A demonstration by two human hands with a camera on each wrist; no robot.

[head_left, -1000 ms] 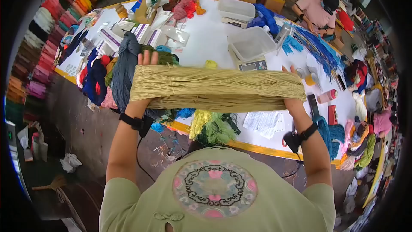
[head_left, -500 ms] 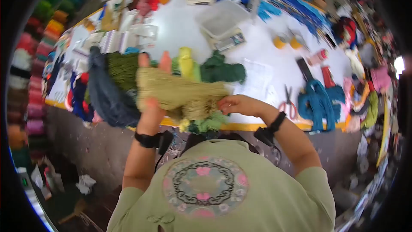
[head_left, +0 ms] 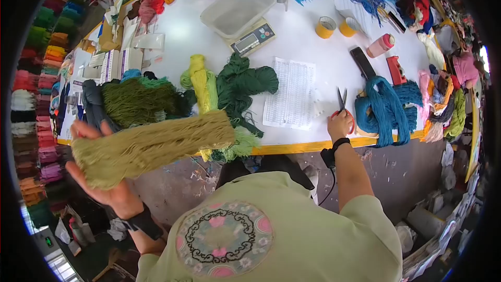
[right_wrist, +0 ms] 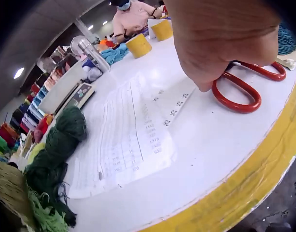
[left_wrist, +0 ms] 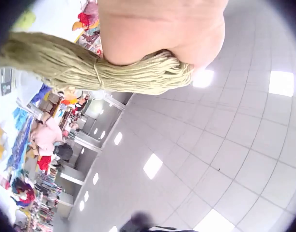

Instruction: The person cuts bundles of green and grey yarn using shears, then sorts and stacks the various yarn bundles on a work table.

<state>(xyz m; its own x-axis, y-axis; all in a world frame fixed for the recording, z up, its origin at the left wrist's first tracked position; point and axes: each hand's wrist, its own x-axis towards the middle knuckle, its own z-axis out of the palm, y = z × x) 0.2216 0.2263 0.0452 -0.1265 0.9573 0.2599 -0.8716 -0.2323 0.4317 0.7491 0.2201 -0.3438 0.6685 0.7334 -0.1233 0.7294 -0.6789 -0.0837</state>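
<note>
My right hand has left the khaki yarn skein for the red-handled scissors (how closed, I can't tell), leaving my spread left hand bearing the skein alone.

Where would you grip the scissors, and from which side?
Probably by the red handles, coming from the yellow table edge on the person's side. The scissors lie with slightly parted blades pointing away from the person, loops toward that edge. The right hand is at the handles; whether its grip is closed, I can't tell.

R fingers off hank, @ scissors
</note>
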